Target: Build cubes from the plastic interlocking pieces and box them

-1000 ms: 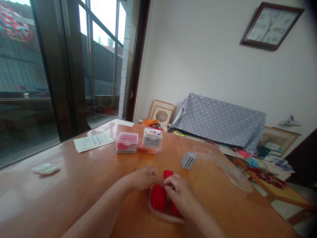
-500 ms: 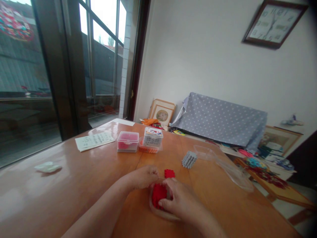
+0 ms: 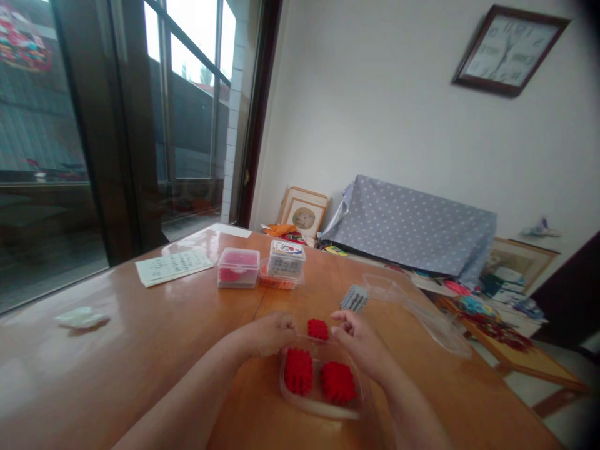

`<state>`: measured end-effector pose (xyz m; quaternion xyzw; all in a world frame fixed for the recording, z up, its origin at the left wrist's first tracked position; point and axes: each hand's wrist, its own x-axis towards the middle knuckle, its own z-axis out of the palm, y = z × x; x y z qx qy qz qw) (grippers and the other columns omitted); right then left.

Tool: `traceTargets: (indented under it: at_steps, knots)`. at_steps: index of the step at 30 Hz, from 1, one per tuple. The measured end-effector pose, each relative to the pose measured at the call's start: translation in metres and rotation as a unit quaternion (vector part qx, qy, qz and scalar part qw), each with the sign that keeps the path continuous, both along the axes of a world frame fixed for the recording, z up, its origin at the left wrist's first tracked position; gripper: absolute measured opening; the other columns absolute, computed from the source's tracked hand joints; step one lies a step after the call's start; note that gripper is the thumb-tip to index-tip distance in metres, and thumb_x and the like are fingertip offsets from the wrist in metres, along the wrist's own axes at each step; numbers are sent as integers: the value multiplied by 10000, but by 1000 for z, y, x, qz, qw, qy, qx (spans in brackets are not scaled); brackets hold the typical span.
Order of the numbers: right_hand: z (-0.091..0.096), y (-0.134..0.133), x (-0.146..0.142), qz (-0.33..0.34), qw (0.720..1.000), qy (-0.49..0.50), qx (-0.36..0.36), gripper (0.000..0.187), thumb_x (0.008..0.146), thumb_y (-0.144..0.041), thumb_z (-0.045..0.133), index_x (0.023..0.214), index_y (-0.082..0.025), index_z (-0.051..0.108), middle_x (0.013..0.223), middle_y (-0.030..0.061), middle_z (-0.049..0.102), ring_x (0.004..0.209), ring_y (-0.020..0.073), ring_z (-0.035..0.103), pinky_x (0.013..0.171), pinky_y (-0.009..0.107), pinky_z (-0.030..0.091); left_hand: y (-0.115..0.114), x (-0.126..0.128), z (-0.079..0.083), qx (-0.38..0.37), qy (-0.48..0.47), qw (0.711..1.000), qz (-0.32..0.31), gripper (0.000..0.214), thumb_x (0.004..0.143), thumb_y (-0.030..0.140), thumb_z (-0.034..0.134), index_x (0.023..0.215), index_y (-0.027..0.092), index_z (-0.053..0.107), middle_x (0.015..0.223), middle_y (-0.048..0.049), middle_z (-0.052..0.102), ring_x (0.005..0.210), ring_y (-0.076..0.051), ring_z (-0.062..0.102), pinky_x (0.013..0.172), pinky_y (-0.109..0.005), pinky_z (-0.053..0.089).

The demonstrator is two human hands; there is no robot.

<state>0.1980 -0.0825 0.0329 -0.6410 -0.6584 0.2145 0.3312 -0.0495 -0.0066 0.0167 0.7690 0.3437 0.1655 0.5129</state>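
Note:
A clear plastic box [image 3: 300, 406] lies on the wooden table [image 3: 140, 337] near me with two red toothed blocks [image 3: 299, 371] [image 3: 338, 382] inside. My left hand [image 3: 270, 333] grips the box's far left rim, fingers curled. My right hand [image 3: 359, 340] rests at the far right rim, fingers curled close to it. A third small red block [image 3: 318, 329] sits on the table just beyond the box, between both hands. A grey toothed block [image 3: 355, 298] lies farther out.
Farther back stand a clear box with red pieces [image 3: 238, 267] and a small box stacked on an orange-filled one [image 3: 284, 264]. A printed sheet [image 3: 172, 267] and a crumpled tissue [image 3: 75, 317] lie left. A clear lid [image 3: 412, 303] rests at the table's right edge.
My right hand has lifted off the red blocks in the box and moved to the box's far right rim, uncovering the second block. My left hand has stayed put.

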Motion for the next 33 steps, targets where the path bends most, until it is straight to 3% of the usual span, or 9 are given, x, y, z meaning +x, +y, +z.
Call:
traceTargets:
  at_steps: [6,14,20,29,33]
  knots:
    - [-25,35,24,23,999,-40,-15,412,785,-254,616,1178,-142,669,1068,86,654,919,205,617,845,347,478,0,-1,1,9,21,1000,11,239,774,358,530,877,162,620,621,26,572,542,-122,468,506,-237,316]
    - [-27,60,23,87,990,-80,-81,618,654,-301,801,1245,-178,665,1087,64,653,867,174,623,765,279,494,-5,-4,14,31,39,999,10,221,752,303,488,858,162,621,637,17,593,569,-137,506,511,-241,332]
    - [-29,69,25,101,982,-127,-97,480,565,-236,828,1035,-202,735,897,-9,649,758,140,557,681,240,437,-4,-6,15,32,35,998,27,213,745,295,487,838,161,624,628,14,580,574,-137,501,505,-236,308]
    - [-22,62,16,82,986,-128,-73,233,624,-209,768,849,-166,734,789,-18,633,694,131,531,629,232,393,-2,-6,13,31,32,999,17,189,739,283,483,819,163,604,589,33,536,527,-125,449,495,-247,302]
    - [-11,53,20,60,991,-97,-64,275,688,-247,744,945,-153,714,901,19,663,770,154,585,688,254,446,-2,-6,13,27,30,999,17,197,741,298,501,825,161,613,599,30,552,539,-126,461,504,-244,303]
